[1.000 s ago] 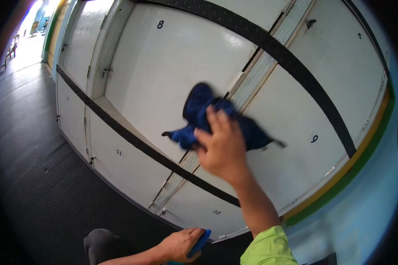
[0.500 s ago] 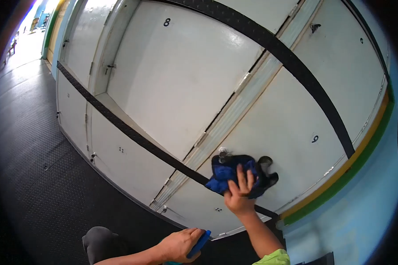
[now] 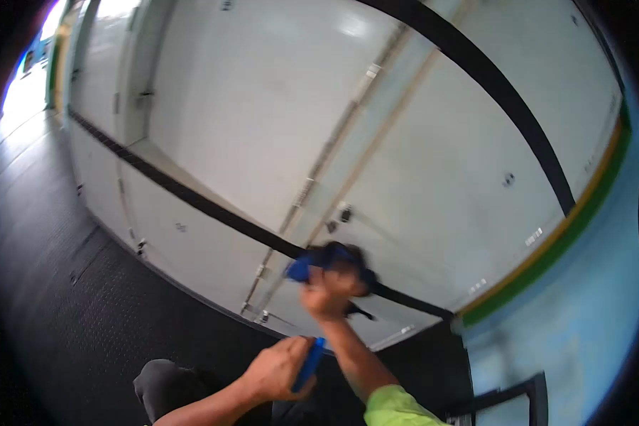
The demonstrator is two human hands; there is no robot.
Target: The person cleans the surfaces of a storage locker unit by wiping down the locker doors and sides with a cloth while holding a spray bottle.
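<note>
Gripping a slim blue item [image 3: 308, 366], the L hand [image 3: 280, 366] sits low in the head view, approx. centre, back of hand up, fingers tog. and curled round it w/ thumb on the underside. L forearm slants up-right from the bottom edge, near a dark-clad knee [image 3: 167, 387].

R hand [image 3: 326, 291] is higher and further fwd; R forearm angles up-left out of a lime-green sleeve [image 3: 399, 407], arm extended. It's on a dark blue cloth [image 3: 337, 253], thumb seemingly apart from the rest; v. blurry there, so can't tell if the fingers clamp the cloth or just press on it. Cloth is bunched over a black strip [image 3: 248, 227] across the white cabinet doors [image 3: 234, 113], just below a small latch [image 3: 346, 212]. Hands are apart, w/ the item's top end near the R wrist in view.
</note>
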